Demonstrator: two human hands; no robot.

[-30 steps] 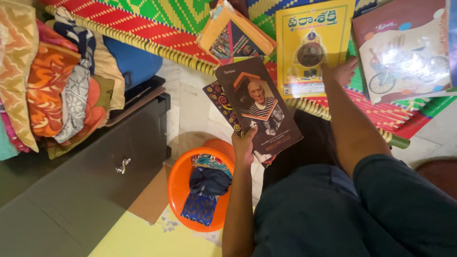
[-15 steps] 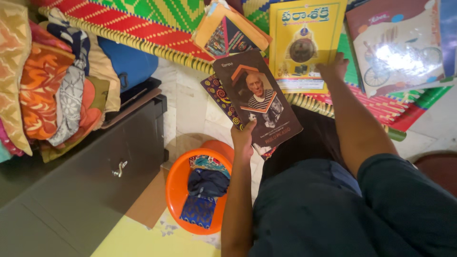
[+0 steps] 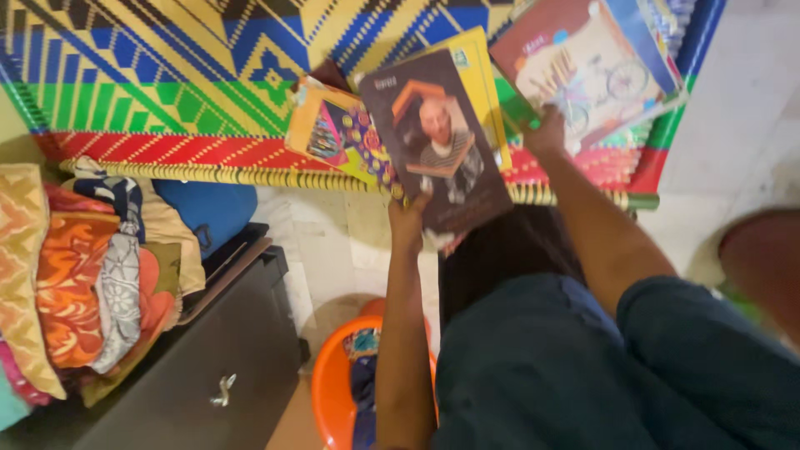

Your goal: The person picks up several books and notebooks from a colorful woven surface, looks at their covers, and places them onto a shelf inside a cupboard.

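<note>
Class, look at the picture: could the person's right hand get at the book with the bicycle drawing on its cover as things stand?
Probably yes. The right hand is already at the lower edge of the bicycle-cover book on the woven mat; nothing lies between them.
</note>
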